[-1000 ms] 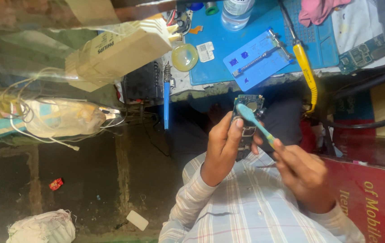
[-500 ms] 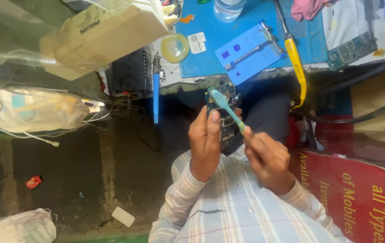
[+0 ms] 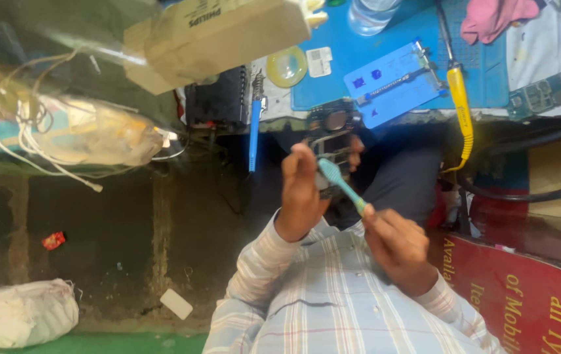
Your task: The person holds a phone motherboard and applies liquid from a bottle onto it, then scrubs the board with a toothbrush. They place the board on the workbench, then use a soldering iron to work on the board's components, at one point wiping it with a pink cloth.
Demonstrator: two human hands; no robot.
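Note:
My left hand (image 3: 301,196) is raised in front of my striped shirt and holds an opened phone with its dark circuit board (image 3: 333,139) showing. My right hand (image 3: 395,246) grips the handle of a teal toothbrush (image 3: 344,189). The brush head lies against the board, right beside my left thumb. Both hands hover just below the edge of the blue work mat (image 3: 483,78).
On the mat lie a light blue board holder (image 3: 392,82), a yellow-handled soldering iron (image 3: 459,98), a pink cloth (image 3: 497,16), a green circuit board (image 3: 542,95) and a tape roll (image 3: 287,65). A cardboard box (image 3: 221,33), a bag of cables (image 3: 97,131) and a red sign (image 3: 523,295) surround me.
The view has shifted, so hands and table sit a little further left. The toothbrush has slid along the board while my left hand keeps holding the phone.

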